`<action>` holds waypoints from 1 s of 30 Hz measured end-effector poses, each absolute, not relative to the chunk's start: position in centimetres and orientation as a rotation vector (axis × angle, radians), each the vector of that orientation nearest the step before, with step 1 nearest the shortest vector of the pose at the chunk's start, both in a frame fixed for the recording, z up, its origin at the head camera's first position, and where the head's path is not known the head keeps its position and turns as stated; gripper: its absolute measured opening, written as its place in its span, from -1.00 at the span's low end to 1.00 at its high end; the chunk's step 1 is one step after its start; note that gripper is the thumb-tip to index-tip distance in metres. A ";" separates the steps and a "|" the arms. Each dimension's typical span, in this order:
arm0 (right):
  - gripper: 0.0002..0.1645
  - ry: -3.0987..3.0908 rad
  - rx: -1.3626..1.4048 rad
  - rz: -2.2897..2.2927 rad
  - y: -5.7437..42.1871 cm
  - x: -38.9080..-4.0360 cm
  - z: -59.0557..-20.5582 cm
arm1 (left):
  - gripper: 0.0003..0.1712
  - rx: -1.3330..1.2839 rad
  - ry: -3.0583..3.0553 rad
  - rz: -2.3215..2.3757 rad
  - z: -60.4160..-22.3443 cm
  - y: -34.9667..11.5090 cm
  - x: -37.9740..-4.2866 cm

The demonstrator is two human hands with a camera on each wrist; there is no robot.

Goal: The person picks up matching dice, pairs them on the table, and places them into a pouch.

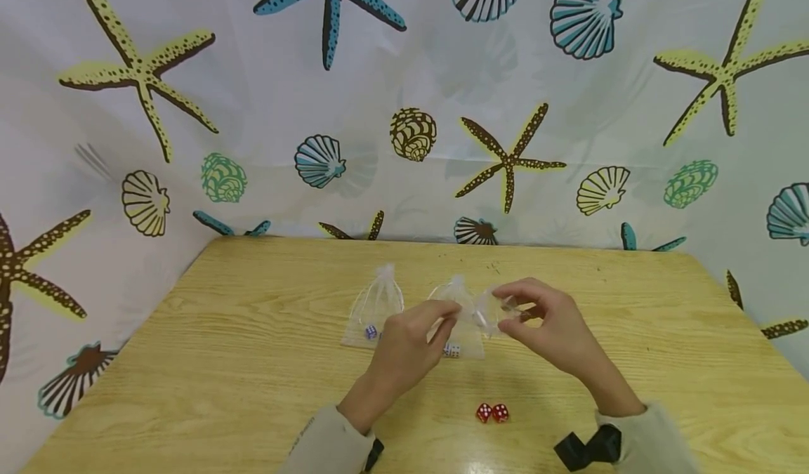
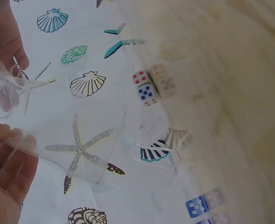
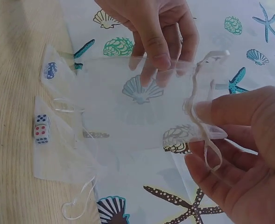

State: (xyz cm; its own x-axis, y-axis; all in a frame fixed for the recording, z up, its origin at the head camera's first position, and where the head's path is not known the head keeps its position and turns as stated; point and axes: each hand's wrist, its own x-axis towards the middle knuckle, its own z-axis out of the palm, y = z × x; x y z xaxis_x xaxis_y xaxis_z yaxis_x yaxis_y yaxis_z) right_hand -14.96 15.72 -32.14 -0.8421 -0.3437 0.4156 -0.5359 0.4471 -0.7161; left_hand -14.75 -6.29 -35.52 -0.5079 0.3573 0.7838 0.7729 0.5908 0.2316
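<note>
A small sheer drawstring bag (image 1: pixel 488 312) is held up between both hands above the table. My left hand (image 1: pixel 413 340) pinches its side between thumb and fingers, seen from across in the right wrist view. The right hand (image 3: pixel 249 154) grips the mouth end, its thumb on the white cord (image 3: pixel 193 109) and a loop of cord hanging by the fingers. No contents show in this bag. Below and nearer me, two red dice (image 1: pixel 492 412) lie side by side on the table, touching or nearly so.
Two more sheer bags lie on the wooden table (image 1: pixel 240 361) behind the hands. The left bag (image 1: pixel 373 305) has blue dice (image 1: pixel 371 331) inside; the other bag (image 1: pixel 470 340), partly hidden by my left hand, has white dice (image 1: pixel 452 350). A shell-patterned cloth (image 1: pixel 379 200) hangs behind.
</note>
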 end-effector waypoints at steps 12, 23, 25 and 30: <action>-0.50 -2.356 0.767 1.071 14.1 -14.5 -32.7 | -0.76 -0.942 -2.038 -0.749 -34.5 -6.0 -14.1; -0.49 -2.322 0.775 0.780 12.7 -13.9 -33.5 | -0.73 -0.882 -2.075 -0.403 -33.5 -4.8 -12.5; -0.53 -2.303 0.772 0.739 12.4 -13.7 -33.6 | -0.77 -0.835 -2.104 -0.339 -33.7 -4.7 -12.5; -0.64 -2.254 0.758 0.687 11.7 -13.3 -33.7 | -0.83 -0.732 -2.137 -0.227 -34.3 -4.7 -12.6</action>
